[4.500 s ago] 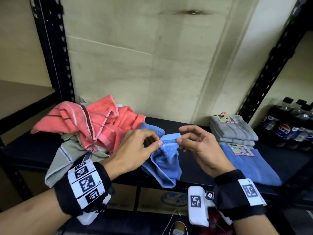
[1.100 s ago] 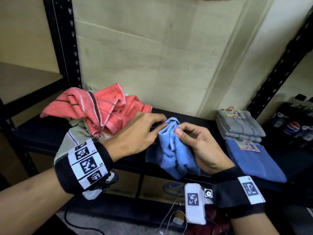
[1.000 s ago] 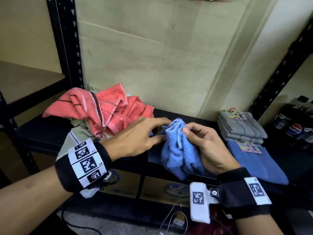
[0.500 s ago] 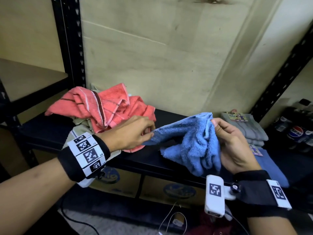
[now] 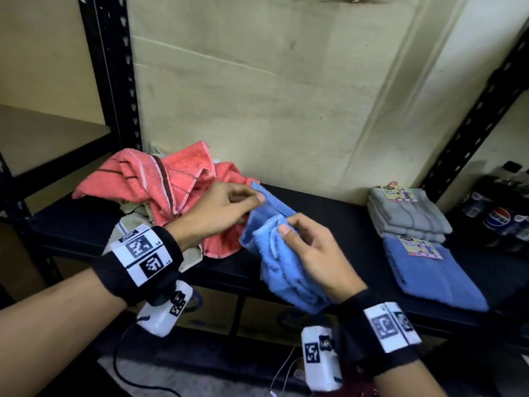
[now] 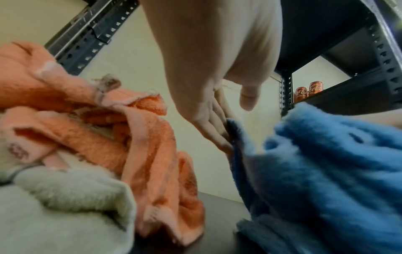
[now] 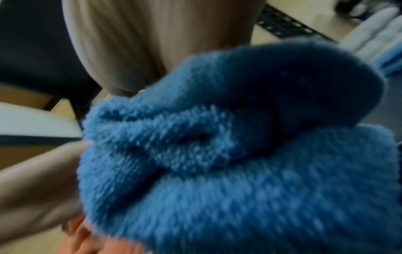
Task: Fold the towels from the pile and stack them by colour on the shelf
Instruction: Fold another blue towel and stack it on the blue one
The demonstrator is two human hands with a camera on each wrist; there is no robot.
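1. The left hand [image 5: 220, 209] is pinching one hemmed corner of the blue towel [image 5: 282, 259] between thumb and fingertips, lifting it just above the shelf [image 5: 337, 222]; I judge this is to find a clean edge from which a fold can start.
2. The right hand [image 5: 312, 253] is bunching the rest of the same towel, thumb pressing on top and fingers curling underneath. That is keeping the loose mass from sliding off the front edge of the shelf, over which the towel's lower part is hanging.
3. The towel is sitting crumpled rather than flat, between the two hands near the middle of the shelf's front edge, so folding is not yet under way; the hands seem to be sorting out its corners.
4. The unfolded pile [image 5: 160, 184], coral towels lying over pale green ones, is occupying the left end of the shelf, just beside the left hand, within easy reach for the next pick.
5. At the right end, a folded grey stack [image 5: 406, 216] is lying toward the back, and a folded blue stack [image 5: 432, 276] is lying in front of it, near the front edge. That blue stack is probably where this towel belongs, colour matching colour.
6. The limp terry cloth will likely sag if only one corner is held.
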